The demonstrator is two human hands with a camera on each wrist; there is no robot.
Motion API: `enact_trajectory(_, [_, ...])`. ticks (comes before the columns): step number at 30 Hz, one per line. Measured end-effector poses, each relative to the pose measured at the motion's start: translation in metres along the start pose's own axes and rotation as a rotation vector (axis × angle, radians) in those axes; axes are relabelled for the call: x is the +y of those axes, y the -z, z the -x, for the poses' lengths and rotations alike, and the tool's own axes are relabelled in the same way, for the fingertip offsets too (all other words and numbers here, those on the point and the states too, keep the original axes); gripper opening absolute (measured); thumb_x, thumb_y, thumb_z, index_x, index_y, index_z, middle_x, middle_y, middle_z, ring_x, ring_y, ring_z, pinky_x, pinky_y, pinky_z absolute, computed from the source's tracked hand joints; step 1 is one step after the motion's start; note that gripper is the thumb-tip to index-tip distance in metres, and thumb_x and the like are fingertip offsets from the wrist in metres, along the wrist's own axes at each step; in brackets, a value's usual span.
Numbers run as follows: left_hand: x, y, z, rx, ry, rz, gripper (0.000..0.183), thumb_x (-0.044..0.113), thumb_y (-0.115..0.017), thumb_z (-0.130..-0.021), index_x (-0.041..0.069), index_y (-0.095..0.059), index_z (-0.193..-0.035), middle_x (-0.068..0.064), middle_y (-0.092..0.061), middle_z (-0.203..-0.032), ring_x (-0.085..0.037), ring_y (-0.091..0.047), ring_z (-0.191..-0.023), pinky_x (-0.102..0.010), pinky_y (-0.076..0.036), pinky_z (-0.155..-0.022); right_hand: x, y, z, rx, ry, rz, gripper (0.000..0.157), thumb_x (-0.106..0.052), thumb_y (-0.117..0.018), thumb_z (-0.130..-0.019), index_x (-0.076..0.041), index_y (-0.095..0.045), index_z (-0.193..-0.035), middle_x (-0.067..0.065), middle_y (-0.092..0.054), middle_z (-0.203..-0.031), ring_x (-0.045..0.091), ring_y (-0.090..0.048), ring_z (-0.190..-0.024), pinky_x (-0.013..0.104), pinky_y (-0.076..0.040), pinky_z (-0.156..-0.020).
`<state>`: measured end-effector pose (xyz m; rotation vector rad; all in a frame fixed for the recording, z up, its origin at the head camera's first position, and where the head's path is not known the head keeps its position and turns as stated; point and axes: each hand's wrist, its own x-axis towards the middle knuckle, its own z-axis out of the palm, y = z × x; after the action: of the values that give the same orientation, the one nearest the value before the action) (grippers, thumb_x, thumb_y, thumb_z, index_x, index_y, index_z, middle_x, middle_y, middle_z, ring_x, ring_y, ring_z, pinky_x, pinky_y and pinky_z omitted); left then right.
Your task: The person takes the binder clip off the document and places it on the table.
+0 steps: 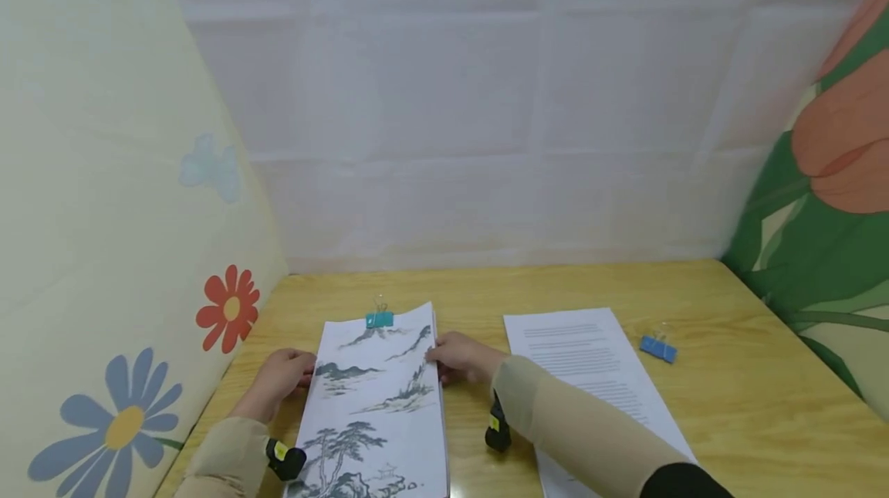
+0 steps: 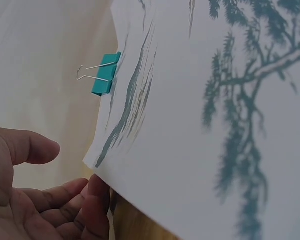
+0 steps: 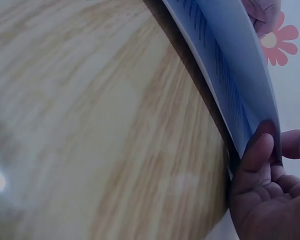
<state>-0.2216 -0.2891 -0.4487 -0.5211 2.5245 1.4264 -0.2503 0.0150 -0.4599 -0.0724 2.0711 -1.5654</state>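
Observation:
A stack of paper sheets (image 1: 375,405), its top sheet printed with ink landscapes, lies on the left part of the table. A teal binder clip (image 1: 379,320) grips its far edge, wire handles pointing away. My right hand (image 1: 461,357) pinches the stack's right edge near the far corner. In the right wrist view, the upper paper (image 3: 240,65) bows up over a sheet with printed lines (image 3: 202,30). At the left edge is my left hand (image 1: 281,374); in the left wrist view its fingertips (image 2: 97,192) touch the paper's edge, the thumb raised apart from it.
Right of the stack lies a text-printed paper (image 1: 566,351), partly under my right forearm. A blue binder clip (image 1: 658,348) lies beyond it on the wooden table (image 1: 764,405). A white backdrop (image 1: 444,135) and flower-patterned side walls (image 1: 125,251) enclose the table.

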Motion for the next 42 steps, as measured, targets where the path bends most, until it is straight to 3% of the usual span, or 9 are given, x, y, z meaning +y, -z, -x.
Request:
enact_trajectory(17, [0.007,-0.017,-0.005,-0.052,-0.068,-0.042,0.036,0.018,-0.053,-0.104,-0.013,-0.058,-0.122,-0.024,-0.065,-0.109,-0.031,-0.062,-0.093,-0.042,-0.05,-0.082,0.013,0.019,0.017,0.036,0.0,0.075,0.012,-0.007,-0.061,-0.101,-0.002,-0.065,-0.091,0.006,-0.06,-0.077,0.013,-0.052,-0.062,0.022,-0.048,-0.058])
enact_trajectory(25, [0.01,-0.027,-0.008,-0.083,-0.086,-0.065,0.038,0.019,-0.052,-0.105,-0.014,-0.057,-0.125,-0.023,-0.064,-0.108,-0.032,-0.06,-0.094,-0.043,-0.049,-0.085,0.019,0.024,0.022,0.064,-0.004,0.09,0.011,-0.007,-0.061,-0.1,-0.002,-0.065,-0.091,0.006,-0.06,-0.075,0.013,-0.052,-0.061,0.022,-0.048,-0.057])
enact_trajectory(35, [0.015,-0.038,-0.01,-0.107,-0.114,-0.102,0.035,0.017,-0.054,-0.104,-0.013,-0.058,-0.122,-0.019,-0.062,-0.101,-0.028,-0.06,-0.089,-0.036,-0.05,-0.073,0.025,0.031,0.026,0.063,0.007,0.094,0.012,-0.007,-0.061,-0.101,-0.001,-0.068,-0.094,0.005,-0.063,-0.075,0.012,-0.054,-0.061,0.022,-0.048,-0.056])
enact_trajectory(42, [0.017,-0.043,-0.011,-0.115,-0.137,-0.096,0.035,0.018,-0.054,-0.104,-0.013,-0.059,-0.12,-0.018,-0.064,-0.099,-0.027,-0.061,-0.086,-0.036,-0.051,-0.072,0.027,0.035,0.03,0.092,0.021,0.102,0.012,-0.007,-0.061,-0.101,-0.001,-0.068,-0.093,0.004,-0.062,-0.074,0.012,-0.053,-0.061,0.023,-0.049,-0.059])
